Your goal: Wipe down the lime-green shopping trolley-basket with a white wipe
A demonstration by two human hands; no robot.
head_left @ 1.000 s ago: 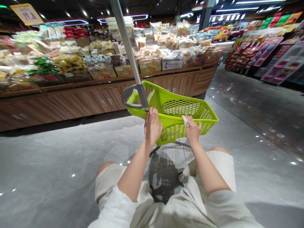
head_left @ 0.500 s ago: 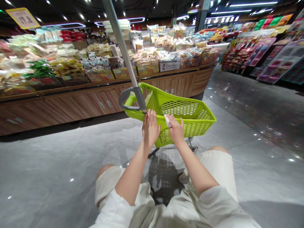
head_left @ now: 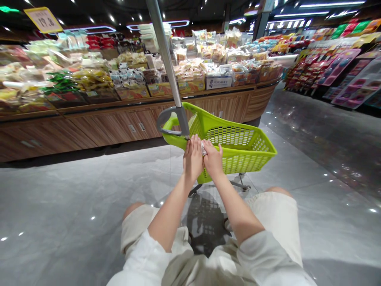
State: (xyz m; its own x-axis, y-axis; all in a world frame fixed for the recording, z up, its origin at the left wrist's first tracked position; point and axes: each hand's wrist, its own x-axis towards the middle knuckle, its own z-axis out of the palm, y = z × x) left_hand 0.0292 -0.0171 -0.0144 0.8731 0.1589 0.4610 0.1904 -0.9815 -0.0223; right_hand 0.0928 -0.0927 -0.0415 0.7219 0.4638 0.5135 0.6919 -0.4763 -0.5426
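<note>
A lime-green shopping cart basket [head_left: 253,152] with perforated walls stands in front of me, its near rim facing my knees. My left hand [head_left: 193,161] lies on the near rim close to the handle end, fingers stretched out and flat. In my right hand [head_left: 213,161] is a white tissue [head_left: 203,149], mostly hidden under the fingers and pressed against the same rim. Both hands are side by side, about touching. A grey bracket [head_left: 183,121] is fixed to the cart's handle end, just beyond my left fingertips.
A metal pole [head_left: 168,55] rises from the bracket. Behind the cart runs a wood-panelled display counter [head_left: 119,121] heaped with packaged snacks. A price sign [head_left: 43,20] hangs at upper left. More shelves [head_left: 336,67] stand at right across the shiny tiled floor [head_left: 74,198].
My right hand has slid left along the rim with the tissue, up against my left hand. My left hand stays at its place on the rim. The view has shifted slightly.
</note>
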